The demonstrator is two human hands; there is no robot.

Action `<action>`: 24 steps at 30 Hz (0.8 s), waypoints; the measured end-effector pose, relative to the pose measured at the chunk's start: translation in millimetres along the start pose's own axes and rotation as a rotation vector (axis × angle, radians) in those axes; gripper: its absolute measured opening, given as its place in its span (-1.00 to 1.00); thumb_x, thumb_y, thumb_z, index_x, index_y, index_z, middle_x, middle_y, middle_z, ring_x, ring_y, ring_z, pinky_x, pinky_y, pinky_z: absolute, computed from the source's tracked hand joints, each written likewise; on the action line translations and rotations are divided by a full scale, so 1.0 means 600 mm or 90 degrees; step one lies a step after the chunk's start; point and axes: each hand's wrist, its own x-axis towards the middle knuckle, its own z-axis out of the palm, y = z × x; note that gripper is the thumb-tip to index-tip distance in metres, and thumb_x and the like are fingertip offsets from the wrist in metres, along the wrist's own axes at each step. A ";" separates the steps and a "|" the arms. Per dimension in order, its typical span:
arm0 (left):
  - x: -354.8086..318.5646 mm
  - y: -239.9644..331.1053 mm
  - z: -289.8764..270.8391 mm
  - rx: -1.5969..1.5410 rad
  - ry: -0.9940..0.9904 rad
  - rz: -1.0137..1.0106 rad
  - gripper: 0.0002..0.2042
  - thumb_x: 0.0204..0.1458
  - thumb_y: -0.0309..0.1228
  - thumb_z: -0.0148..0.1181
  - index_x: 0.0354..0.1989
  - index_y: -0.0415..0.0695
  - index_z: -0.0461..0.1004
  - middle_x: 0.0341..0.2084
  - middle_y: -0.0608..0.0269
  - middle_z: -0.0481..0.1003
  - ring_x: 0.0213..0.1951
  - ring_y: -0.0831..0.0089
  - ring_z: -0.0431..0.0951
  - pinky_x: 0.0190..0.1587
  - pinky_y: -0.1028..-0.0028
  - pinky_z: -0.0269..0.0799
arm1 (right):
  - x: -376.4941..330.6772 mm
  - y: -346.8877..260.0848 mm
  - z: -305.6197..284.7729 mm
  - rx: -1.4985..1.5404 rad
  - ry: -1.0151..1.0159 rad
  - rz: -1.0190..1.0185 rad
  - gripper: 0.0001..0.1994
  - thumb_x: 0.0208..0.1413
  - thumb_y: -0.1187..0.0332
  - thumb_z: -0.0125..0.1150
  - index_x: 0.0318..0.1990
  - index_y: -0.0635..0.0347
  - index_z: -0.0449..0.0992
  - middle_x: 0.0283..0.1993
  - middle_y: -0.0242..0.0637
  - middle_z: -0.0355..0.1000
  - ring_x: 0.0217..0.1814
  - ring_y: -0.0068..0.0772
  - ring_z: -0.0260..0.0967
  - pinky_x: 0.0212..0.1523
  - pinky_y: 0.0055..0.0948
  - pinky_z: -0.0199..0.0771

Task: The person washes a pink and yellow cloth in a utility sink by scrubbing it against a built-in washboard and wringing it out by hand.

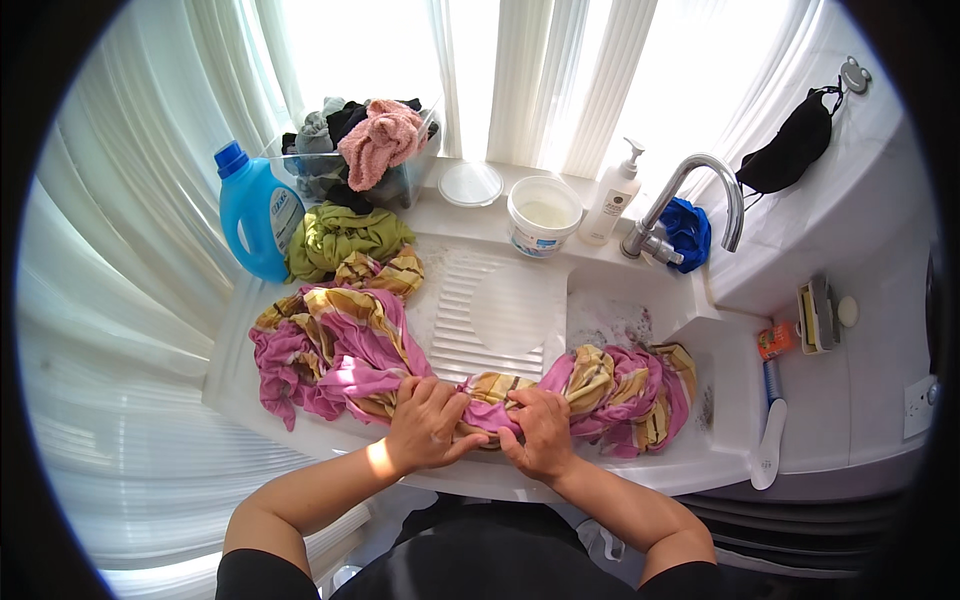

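Observation:
A long pink and yellow checked cloth (365,330) lies bunched across the front of a white laundry sink (510,262). Its left heap rests beside the ribbed washboard (462,318), while its right end hangs into the basin. Near the front rim, my left hand (427,422) grips the twisted middle of the cloth, fingers curled over it. Just to its right, my right hand (540,432) is closed on the same stretch, thumb toward the left hand. A short span of cloth shows between them.
A blue detergent bottle (250,215) and a green cloth (345,240) are at left, before a clear bin (408,188) of clothes. Behind the sink stand a white tub (540,235), a pump bottle (608,205) and a curved tap (732,195). A brush (768,445) lies at right.

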 end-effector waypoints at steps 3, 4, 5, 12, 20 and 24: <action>-0.024 -0.008 0.069 -0.004 0.050 -0.063 -0.60 -0.06 0.01 0.26 -0.35 -0.12 0.49 -0.38 0.14 0.45 -0.24 0.14 0.42 -0.12 0.14 0.19 | 0.009 0.007 0.055 -0.144 0.040 -0.064 -0.84 0.01 0.20 0.15 -0.42 0.05 0.41 -0.29 -0.31 0.43 -0.20 -0.25 0.39 -0.04 -0.19 0.23; 0.005 -0.037 0.091 -0.016 0.028 -0.115 -0.65 -0.04 -0.05 0.24 -0.39 -0.12 0.48 -0.39 0.11 0.46 -0.25 0.11 0.43 -0.14 0.12 0.19 | 0.039 0.039 0.085 -0.151 0.020 0.002 -0.84 0.03 0.21 0.11 -0.44 0.06 0.38 -0.39 -0.29 0.35 -0.28 -0.22 0.34 -0.12 -0.17 0.22; 0.044 -0.063 0.112 -0.020 0.032 -0.169 -0.70 0.00 -0.10 0.20 -0.42 -0.11 0.48 -0.40 0.11 0.47 -0.26 0.10 0.43 -0.16 0.09 0.19 | 0.083 0.066 0.100 -0.156 0.047 0.039 -0.85 0.04 0.24 0.10 -0.42 0.07 0.38 -0.43 -0.25 0.32 -0.29 -0.17 0.33 -0.19 -0.15 0.24; 0.136 -0.143 0.141 0.001 0.052 -0.209 -0.69 0.17 -0.13 0.05 -0.29 -0.11 0.58 -0.33 0.17 0.54 -0.14 0.12 0.47 0.08 0.03 0.18 | 0.182 0.139 0.135 -0.148 -0.288 0.284 -0.71 0.15 0.14 0.11 -0.15 0.16 0.54 -0.18 -0.12 0.53 -0.06 -0.02 0.44 -0.02 -0.07 0.35; -0.019 0.024 0.045 -0.059 0.082 -0.043 -0.86 -0.06 -0.31 0.26 -0.55 -0.05 0.49 -0.51 0.28 0.46 -0.36 0.22 0.45 -0.18 0.21 0.20 | -0.034 0.038 0.053 -0.282 -0.009 -0.220 -0.34 -0.35 -0.15 0.42 -0.09 0.03 0.45 -0.12 -0.29 0.39 -0.06 -0.22 0.36 0.05 -0.17 0.20; 0.136 -0.084 0.121 -0.068 0.143 -0.181 -0.77 0.03 -0.35 0.15 -0.63 -0.11 0.40 -0.48 0.09 0.46 -0.37 0.03 0.43 -0.25 0.12 0.25 | 0.122 0.111 0.074 -0.063 -0.184 0.065 -0.44 -0.32 -0.08 0.36 -0.23 0.18 0.50 -0.26 -0.17 0.44 -0.15 -0.13 0.38 -0.05 -0.11 0.27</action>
